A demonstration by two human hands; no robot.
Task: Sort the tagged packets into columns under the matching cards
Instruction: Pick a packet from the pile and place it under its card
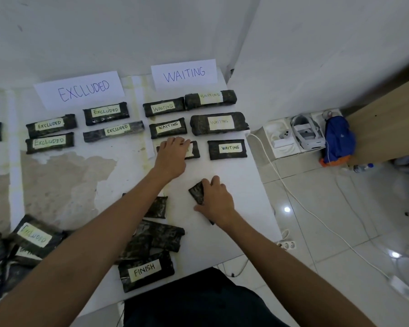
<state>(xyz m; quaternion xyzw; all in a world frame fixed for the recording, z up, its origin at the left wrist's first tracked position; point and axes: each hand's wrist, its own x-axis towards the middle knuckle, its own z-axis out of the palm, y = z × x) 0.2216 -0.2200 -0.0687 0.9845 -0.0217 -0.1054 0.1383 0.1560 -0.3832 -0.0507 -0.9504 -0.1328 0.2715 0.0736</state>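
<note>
- A worn white table [64, 185] stands against a white wall, with a tiled floor to its right.
- The left hand [172, 156] lies palm down, fingers laid loosely out, on the covered packet [195, 152] in the third row under the WAITING card [184, 74]. The hand hides most of its tag.
- The right hand [216, 199] grips the held packet [197, 193], thumb and fingers curled round it, nearer the table's front edge (no tag shows on it).
- Five WAITING packets [227, 148] lie in two columns around the left hand.
- Further left, four EXCLUDED packets [105, 112] lie below the EXCLUDED card [80, 89].
- Unsorted packets lie under the forearms, among them a FINISH packet [145, 270]. A heap at the lower left has an EXCLUDED-tagged one [34, 237] on top.
- On the floor are a white cable [293, 192], a white headset [305, 133] and a blue bag [339, 138].
</note>
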